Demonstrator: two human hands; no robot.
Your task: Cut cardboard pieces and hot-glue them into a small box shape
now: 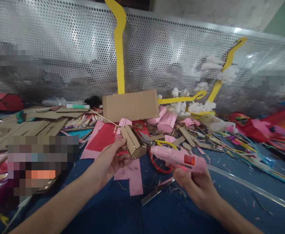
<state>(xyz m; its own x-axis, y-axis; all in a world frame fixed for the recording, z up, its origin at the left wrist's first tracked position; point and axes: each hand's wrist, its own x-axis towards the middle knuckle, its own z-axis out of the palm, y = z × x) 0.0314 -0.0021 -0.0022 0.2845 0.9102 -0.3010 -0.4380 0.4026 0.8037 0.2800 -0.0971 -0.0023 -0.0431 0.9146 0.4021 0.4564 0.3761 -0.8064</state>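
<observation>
Between the fingers of my left hand (pixel 110 161) is a small folded cardboard box (pixel 132 141) with angled sides, held tilted above the blue surface. My right hand (pixel 198 187) grips a pink hot glue gun (pixel 173 157). Its nozzle points left, close to the box's right end; whether they touch I cannot tell. Just behind and below are scissors with red handles (pixel 156 166) and a yellow-handled tool (pixel 166 143). A pink paper cut-out (pixel 135 183) lies beneath my left hand, with a flat metal blade or strip (pixel 154 193) to its right.
A larger cardboard box (pixel 132 105) with a yellow paper strip (pixel 120 61) stands against the perforated metal panel (pixel 84 42). Cardboard pieces (pixel 52 125) and a glue stick (pixel 78 106) lie left. Pink paper boxes (pixel 166 121), cotton tufts (pixel 181 107) and scraps spread right.
</observation>
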